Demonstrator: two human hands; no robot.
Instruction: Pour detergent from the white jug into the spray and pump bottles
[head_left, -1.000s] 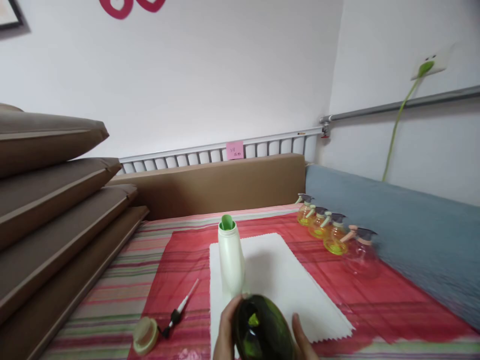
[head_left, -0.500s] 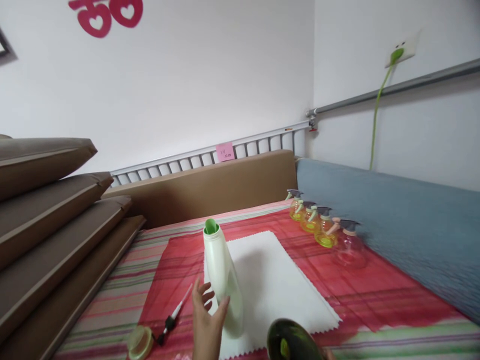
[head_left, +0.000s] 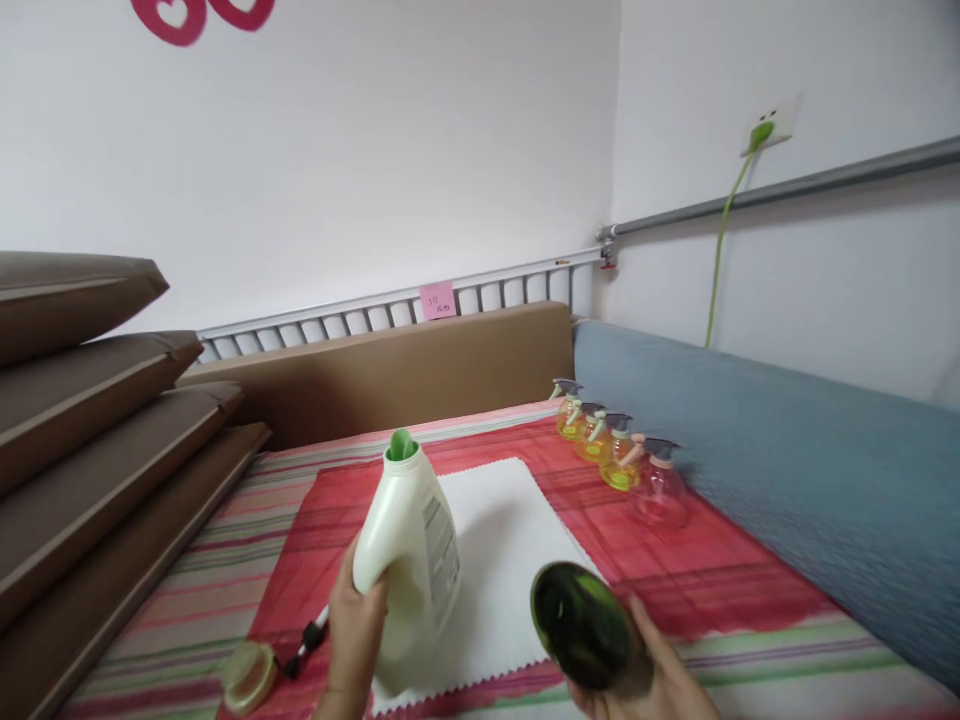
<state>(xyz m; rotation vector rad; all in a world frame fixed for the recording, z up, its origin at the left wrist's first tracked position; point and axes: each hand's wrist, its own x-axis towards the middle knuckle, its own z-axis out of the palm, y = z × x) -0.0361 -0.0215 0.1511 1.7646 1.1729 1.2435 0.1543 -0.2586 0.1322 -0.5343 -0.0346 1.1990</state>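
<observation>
Over cloth (head_left: 311,530), left grip (head_left: 360,618) clasps bottle (head_left: 420,560) by handle (head_left: 370,550).

Wall decoration (head_left: 178,36): top cut off by upper edge. Cushions (head_left: 67,375): cropped at left. Pink note (head_left: 437,299): writing too small to read. Bottle (head_left: 409,560): label print likewise. Left hand (head_left: 360,618): fingers partly hidden by bottle. Right hand (head_left: 661,685): partly behind bowl (head_left: 581,628).

Gap over white mat (head_left: 501,545) between jug (head_left: 409,560) and dark green container (head_left: 579,625).
</observation>
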